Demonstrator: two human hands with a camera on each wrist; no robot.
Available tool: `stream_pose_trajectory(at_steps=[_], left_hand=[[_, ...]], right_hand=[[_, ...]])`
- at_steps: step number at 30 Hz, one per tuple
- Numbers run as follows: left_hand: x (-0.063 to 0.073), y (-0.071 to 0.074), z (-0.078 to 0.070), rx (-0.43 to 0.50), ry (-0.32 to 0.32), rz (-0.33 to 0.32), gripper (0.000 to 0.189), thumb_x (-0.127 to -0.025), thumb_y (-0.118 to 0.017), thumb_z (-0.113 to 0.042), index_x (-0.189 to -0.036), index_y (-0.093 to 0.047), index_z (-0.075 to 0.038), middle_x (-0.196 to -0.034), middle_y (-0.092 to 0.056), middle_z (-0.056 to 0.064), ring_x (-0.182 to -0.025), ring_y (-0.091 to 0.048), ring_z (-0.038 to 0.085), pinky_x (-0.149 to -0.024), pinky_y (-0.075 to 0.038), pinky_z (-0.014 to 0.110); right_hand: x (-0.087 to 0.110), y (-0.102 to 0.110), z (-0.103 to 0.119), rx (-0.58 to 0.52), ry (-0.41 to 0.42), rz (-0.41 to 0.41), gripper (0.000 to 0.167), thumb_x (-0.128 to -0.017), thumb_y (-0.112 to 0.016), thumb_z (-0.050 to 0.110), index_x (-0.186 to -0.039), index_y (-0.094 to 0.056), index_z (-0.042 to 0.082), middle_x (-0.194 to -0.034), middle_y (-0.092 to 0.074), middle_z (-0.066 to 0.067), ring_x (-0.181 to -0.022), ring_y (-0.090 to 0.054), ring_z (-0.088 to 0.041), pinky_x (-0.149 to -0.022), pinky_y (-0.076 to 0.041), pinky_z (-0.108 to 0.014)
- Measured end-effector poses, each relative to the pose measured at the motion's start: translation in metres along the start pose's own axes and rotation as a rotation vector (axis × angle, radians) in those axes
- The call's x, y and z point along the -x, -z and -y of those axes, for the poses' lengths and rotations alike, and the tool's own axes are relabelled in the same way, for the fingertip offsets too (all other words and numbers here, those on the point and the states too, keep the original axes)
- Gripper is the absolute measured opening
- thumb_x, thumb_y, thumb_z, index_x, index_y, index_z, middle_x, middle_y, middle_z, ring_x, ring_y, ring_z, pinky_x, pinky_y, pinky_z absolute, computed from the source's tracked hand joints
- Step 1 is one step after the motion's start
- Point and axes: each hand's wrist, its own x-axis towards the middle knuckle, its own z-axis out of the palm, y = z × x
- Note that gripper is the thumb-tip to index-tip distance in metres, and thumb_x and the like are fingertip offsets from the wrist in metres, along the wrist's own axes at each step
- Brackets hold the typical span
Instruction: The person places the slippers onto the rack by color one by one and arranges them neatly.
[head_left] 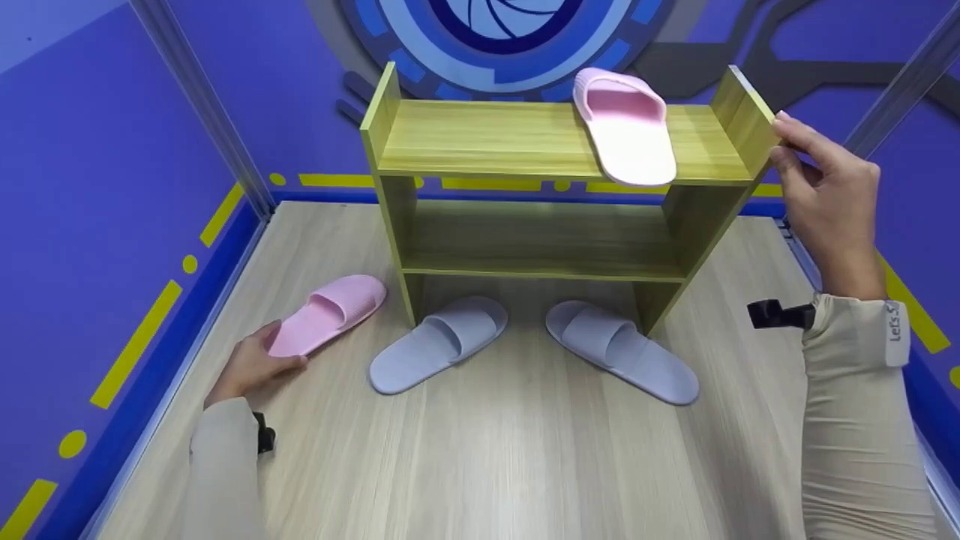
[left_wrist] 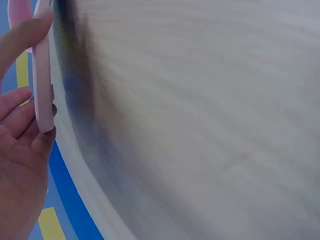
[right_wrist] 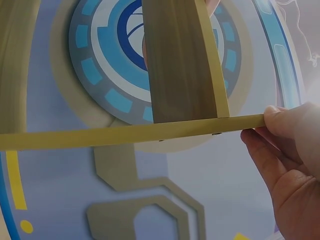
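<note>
My left hand [head_left: 253, 365] grips the heel end of a pink slipper [head_left: 330, 315] at the left of the shelf. In the left wrist view the thumb lies on one face of that slipper's sole [left_wrist: 44, 85] and fingers lie behind it. With thumb and fingers, my right hand [head_left: 832, 199] pinches the upper right side panel of a wooden shelf [head_left: 540, 266]; the right wrist view shows the panel edge [right_wrist: 125, 135] between them. Another pink slipper [head_left: 637, 150] sits on the top board, its heel jutting past the front edge.
Two grey slippers stand on the wood-grain surface [head_left: 510, 465] before the shelf: the left one [head_left: 412, 360] and the right one [head_left: 652, 367], toes toward the shelf. Blue patterned walls [head_left: 112, 187] enclose the back and sides.
</note>
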Motion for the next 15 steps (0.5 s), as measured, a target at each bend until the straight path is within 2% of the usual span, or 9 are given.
stream_pose_trajectory(at_steps=[6,15], left_hand=[[0.005,0.01,-0.003,-0.012,0.005,0.023,0.101,-0.078,-0.077,-0.042,-0.152,-0.021,-0.001,-0.154,-0.025,0.029,-0.14,-0.023,0.048,-0.112,-0.019,0.065],[0.014,0.027,-0.005,0.017,-0.042,0.058,0.101,-0.076,-0.078,-0.04,-0.153,-0.022,-0.005,-0.155,-0.025,0.026,-0.14,-0.022,0.047,-0.112,-0.018,0.067]], right_hand=[[0.001,0.001,0.001,0.012,-0.007,0.014,0.031,-0.091,-0.063,0.007,-0.121,-0.068,0.014,-0.128,-0.064,-0.004,-0.115,-0.061,-0.003,-0.089,-0.049,-0.012],[0.0,0.001,0.002,0.029,-0.019,0.023,0.031,-0.092,-0.063,0.008,-0.122,-0.067,0.014,-0.129,-0.063,-0.003,-0.115,-0.061,-0.003,-0.089,-0.049,-0.012]])
